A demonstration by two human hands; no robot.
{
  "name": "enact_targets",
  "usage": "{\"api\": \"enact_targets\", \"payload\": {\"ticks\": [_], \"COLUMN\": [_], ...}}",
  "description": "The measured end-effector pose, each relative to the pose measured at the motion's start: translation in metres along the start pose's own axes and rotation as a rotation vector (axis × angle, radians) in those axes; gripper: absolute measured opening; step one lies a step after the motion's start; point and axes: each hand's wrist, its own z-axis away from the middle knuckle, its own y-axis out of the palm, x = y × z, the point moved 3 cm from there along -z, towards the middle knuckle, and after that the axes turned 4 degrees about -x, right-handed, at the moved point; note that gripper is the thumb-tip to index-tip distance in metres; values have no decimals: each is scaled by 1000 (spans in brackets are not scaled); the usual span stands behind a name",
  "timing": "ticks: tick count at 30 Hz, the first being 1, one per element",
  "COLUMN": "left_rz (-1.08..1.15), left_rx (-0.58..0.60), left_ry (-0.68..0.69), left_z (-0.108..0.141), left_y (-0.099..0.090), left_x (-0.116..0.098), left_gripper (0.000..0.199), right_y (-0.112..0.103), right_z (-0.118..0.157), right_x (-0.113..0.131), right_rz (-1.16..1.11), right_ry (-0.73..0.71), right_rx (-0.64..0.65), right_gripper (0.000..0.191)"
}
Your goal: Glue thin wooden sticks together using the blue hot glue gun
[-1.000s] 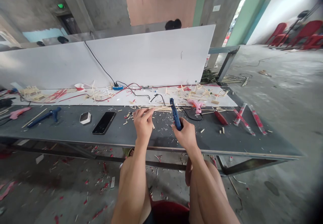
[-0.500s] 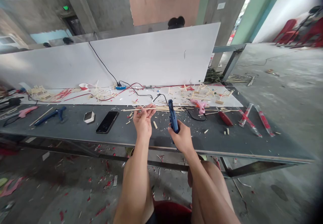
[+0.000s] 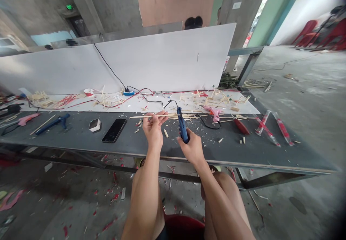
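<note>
My left hand [image 3: 154,127] pinches a thin wooden stick [image 3: 137,117], which lies level and points left out of the fingers. In my right hand [image 3: 192,144] is a blue tool [image 3: 182,126] with a cord near its top, held upright over the table. The tool's upper end is close to the right side of the stick; whether they touch I cannot tell. Behind both hands lie more loose sticks [image 3: 190,116] and small wood scraps.
On the grey table [image 3: 81,135] are a phone [image 3: 114,130], a white device [image 3: 94,125], another blue tool [image 3: 54,124], a pink glue gun [image 3: 214,112], a red-handled tool [image 3: 241,126] and red-and-clear packets [image 3: 282,128]. A white panel [image 3: 162,61] stands behind.
The blue tool in my right hand has moved left, nearer to my left hand and the stick. My left hand has barely moved and still pinches the stick.
</note>
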Motion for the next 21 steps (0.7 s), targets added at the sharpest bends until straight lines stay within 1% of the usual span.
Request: {"api": "enact_targets", "payload": {"ticks": [9,15,21], "left_rz": [-30,-112,-150], "left_rx": [7,23,6], "left_ry": [63,75,94], "left_z": [1,1,2], "left_y": [1,-1,0], "left_x": [2,5,4], "left_gripper": [38,36,33], "right_y": [0,-3,-6], "right_z": [-1,-2,-3], "right_x": [-1,-3,-3], "right_rz": [15,14,50], "right_ry": [7,37,17], "right_rx": [11,-18,-42], "right_gripper": [22,16,13]}}
